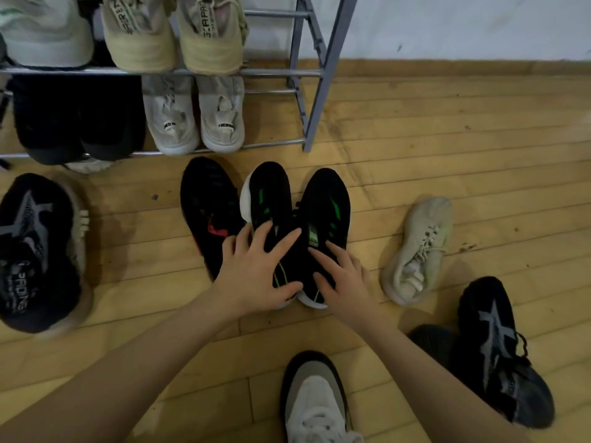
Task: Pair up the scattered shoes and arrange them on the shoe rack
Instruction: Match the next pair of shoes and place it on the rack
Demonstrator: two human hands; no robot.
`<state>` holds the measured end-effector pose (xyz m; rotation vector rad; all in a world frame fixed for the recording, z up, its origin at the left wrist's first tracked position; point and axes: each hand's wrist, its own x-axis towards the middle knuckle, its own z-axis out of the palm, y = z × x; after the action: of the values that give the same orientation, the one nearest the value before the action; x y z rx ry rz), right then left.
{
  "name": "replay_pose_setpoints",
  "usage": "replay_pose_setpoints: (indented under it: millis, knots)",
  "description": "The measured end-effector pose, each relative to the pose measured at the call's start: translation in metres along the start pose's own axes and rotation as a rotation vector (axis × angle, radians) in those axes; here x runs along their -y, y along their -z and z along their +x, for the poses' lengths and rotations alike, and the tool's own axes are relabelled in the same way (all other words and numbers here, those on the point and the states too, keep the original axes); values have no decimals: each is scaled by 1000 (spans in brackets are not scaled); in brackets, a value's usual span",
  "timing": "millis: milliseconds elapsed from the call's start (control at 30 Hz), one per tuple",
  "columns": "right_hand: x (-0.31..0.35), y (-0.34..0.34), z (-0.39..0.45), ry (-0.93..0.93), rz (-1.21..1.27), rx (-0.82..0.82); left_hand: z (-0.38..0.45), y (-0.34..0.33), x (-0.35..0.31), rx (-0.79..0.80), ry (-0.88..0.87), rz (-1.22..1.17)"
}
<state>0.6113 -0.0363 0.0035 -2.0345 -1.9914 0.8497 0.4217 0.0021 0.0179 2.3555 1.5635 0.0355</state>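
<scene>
Two black shoes with green marks stand side by side on the wooden floor, toes toward the rack: the left one (270, 193) and the right one (326, 199). My left hand (256, 270) rests spread on the heel part of the left one, fingers apart. My right hand (342, 276) lies on the heel of the right one, fingers spread. A black shoe with a red mark (208, 206) lies just left of them. The grey metal shoe rack (315, 91) stands behind, holding beige, grey and black pairs.
Loose shoes lie around: a black and grey one (35, 251) at the left, a cream one (419, 251) at the right, a black and grey one (502, 350) at the lower right, a white and grey one (315, 404) at the bottom. A white wall runs behind.
</scene>
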Motion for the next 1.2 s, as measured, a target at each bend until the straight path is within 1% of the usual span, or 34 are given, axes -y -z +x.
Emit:
replay_pose_setpoints:
  millis: [100,133,233,300,400,533,600,667,767,867,967,1033,1100,1200]
  knots:
    - [-4,-5,-7,14,-22,48,-14,-10,-10,115,30,165]
    - [-5,-7,-8,8,-42,55,-16,-11,-11,125,27,212]
    - [-7,-13,-12,-1,-143,61,-15,-11,-9,47,-27,222]
    - [-7,-17,-12,-27,-198,67,-13,-9,-8,43,-39,171]
    - [-3,-21,-11,-77,-179,90,-12,-7,-1,-34,-30,104]
    - [-11,-17,-17,0,-116,51,-9,-6,12,-120,-105,117]
    - [-20,-15,-20,38,-179,18,-11,-6,16,-151,-102,130]
    - [-28,-16,-23,54,-265,23,-14,-8,13,-160,-88,177]
    - [-34,-20,-23,74,-353,31,-14,-10,5,-120,-87,244]
    - [-36,-24,-21,93,-418,-10,-15,-10,1,-52,-116,280]
    - [-38,-23,-18,119,-444,-50,-13,-8,-2,28,-119,375]
    - [-39,-21,-16,141,-457,-45,-11,-12,-3,56,-116,408]
    - [-37,-19,-13,129,-447,-27,-9,-12,-3,36,-106,392]
    - [-33,-22,-9,84,-350,-10,-6,-5,-1,18,-73,279]
